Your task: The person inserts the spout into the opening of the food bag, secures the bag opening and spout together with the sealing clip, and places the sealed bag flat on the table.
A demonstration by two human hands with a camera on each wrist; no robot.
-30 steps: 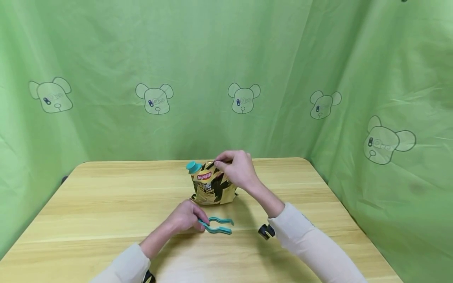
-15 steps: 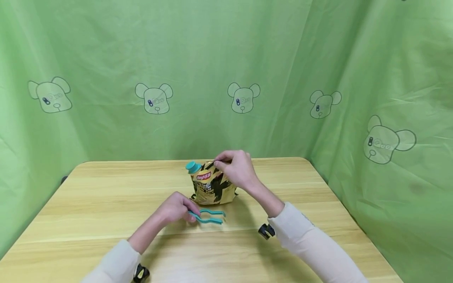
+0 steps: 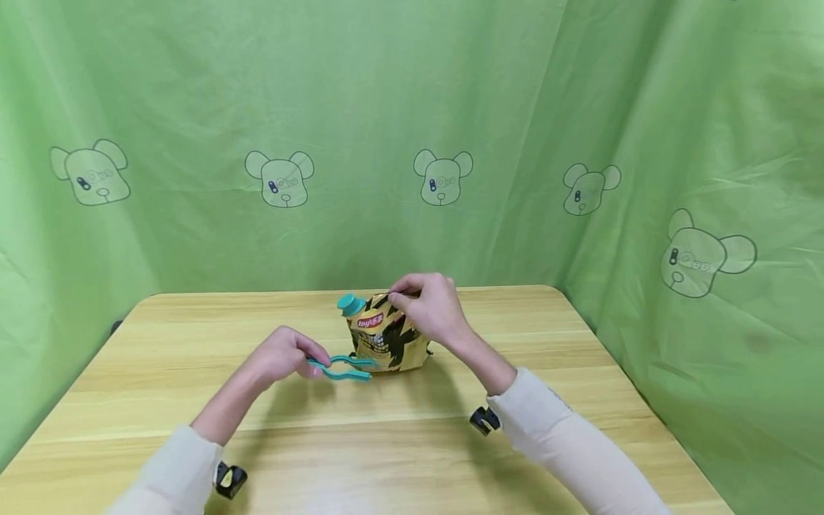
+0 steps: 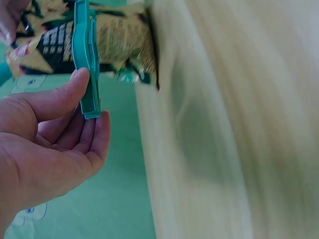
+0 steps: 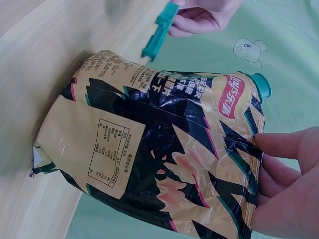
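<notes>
A gold and black Lay's chip bag (image 3: 386, 347) stands upright on the table. A round teal cap (image 3: 350, 305) sticks out at its upper left corner. My right hand (image 3: 433, 306) pinches the bag's top edge between thumb and fingers; the right wrist view shows the grip (image 5: 286, 174) from close by. Between thumb and fingertips my left hand (image 3: 283, 355) holds a teal bag clip (image 3: 352, 375) by its joined end, its two long arms spread apart. The clip points right and overlaps the bag's lower left in the head view.
The wooden table (image 3: 360, 458) extends on both sides of the bag. Behind and at the sides hangs a green curtain (image 3: 367, 86) with printed bear heads. A black wrist mount (image 3: 229, 481) sits below the left cuff, another (image 3: 484, 420) by the right cuff.
My left hand has moved left and away from me with the spread clip, from in front of the bag to its lower left. The right hand and the bag have stayed in place.
</notes>
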